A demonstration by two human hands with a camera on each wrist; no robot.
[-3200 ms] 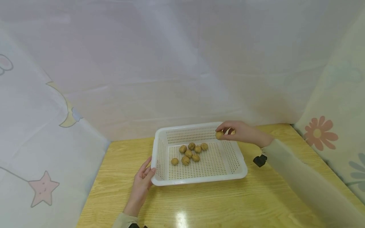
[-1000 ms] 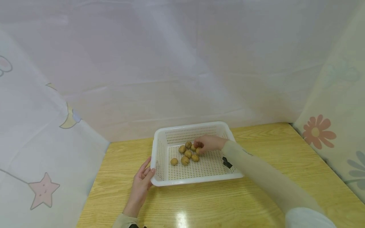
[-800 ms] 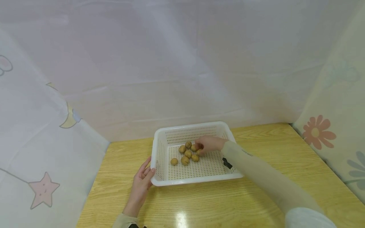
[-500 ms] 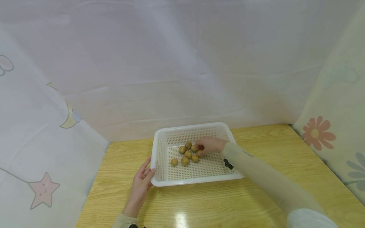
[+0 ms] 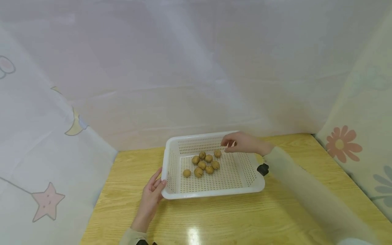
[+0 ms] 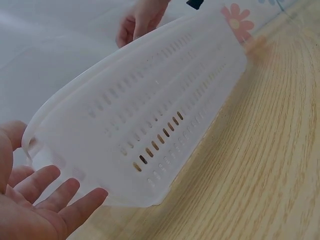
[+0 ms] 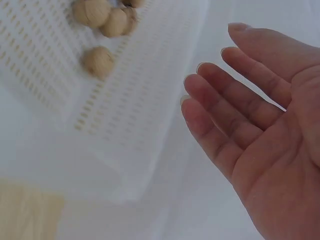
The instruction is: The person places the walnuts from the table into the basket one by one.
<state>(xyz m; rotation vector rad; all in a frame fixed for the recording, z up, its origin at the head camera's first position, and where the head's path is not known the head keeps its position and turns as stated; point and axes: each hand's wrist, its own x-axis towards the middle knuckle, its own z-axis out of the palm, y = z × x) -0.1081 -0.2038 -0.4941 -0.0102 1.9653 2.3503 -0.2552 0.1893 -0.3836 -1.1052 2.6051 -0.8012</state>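
Observation:
A white plastic basket [image 5: 211, 195] with slotted walls sits on the table. Several brown walnuts [image 5: 198, 172] lie on its floor, bunched left of the middle, with one walnut [image 5: 186, 173] a little apart. My left hand [image 5: 150, 195] holds the basket's left end, thumb over the rim and fingers outside; in the left wrist view the fingers [image 6: 82, 207] stretch along the outer wall. Over the basket's right rear part hovers my right hand [image 5: 243, 142], nothing in it, its fingers relaxed and apart, as the right wrist view also shows.
The wooden table [image 5: 226, 221] extends in front of the basket and to both sides. A pale cloth backdrop [image 5: 183, 85] rises close behind the basket's rear rim. Side panels printed with a star [image 5: 48, 201] and a red flower [image 5: 340, 144] flank the table.
My right hand lowered a walnut among the others, let it go, then rose back and to the right, empty. The left hand stays at the basket's left end.

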